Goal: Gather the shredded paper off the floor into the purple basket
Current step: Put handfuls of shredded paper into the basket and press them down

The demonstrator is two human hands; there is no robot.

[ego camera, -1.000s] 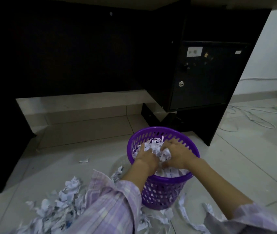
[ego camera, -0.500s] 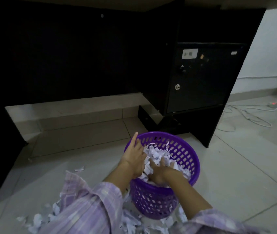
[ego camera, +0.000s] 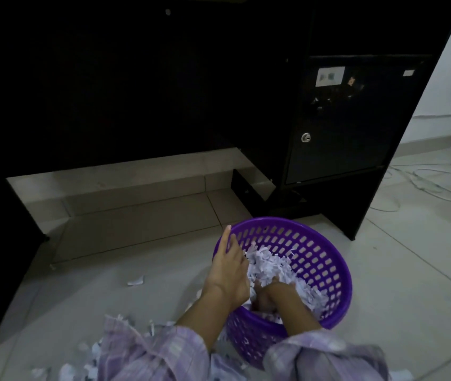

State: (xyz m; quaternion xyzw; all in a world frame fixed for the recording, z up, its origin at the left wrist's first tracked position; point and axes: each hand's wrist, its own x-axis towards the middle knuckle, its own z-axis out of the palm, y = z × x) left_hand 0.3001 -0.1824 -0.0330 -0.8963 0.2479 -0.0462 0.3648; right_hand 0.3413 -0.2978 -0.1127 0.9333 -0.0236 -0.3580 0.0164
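Purple perforated plastic basket [ego camera: 326,270]: stands upright on the pale tiled floor [ego camera: 411,284], just in front of the black desk pedestal with a round lock [ego camera: 356,133]; roughly half full.
Shredded white paper in the basket [ego camera: 271,264]: a loose heap piled toward the near-left wall, standing up close to the rim there.
Shredded white paper on the floor [ego camera: 92,364]: a scatter lies near the person's lilac checked sleeves [ego camera: 147,353], just beside the basket's base; one stray scrap [ego camera: 135,280] lies apart, toward the desk opening.
Left hand [ego camera: 229,268]: at the basket's near-left rim, forefinger straight and pointing away, the other fingers hidden behind the rim and paper, so I cannot tell whether they hold anything.
Right hand [ego camera: 269,294]: sunk into the heap, fingers buried, likely pressing the paper down; grip cannot be told.
Progress: partly done, since much paper remains on the floor.
Risk: pressing low on the near side could tip the light basket toward the person and spill it; springy strips may cling to the fingers on withdrawal and fall outside; thin shreds could slip through the wall holes.
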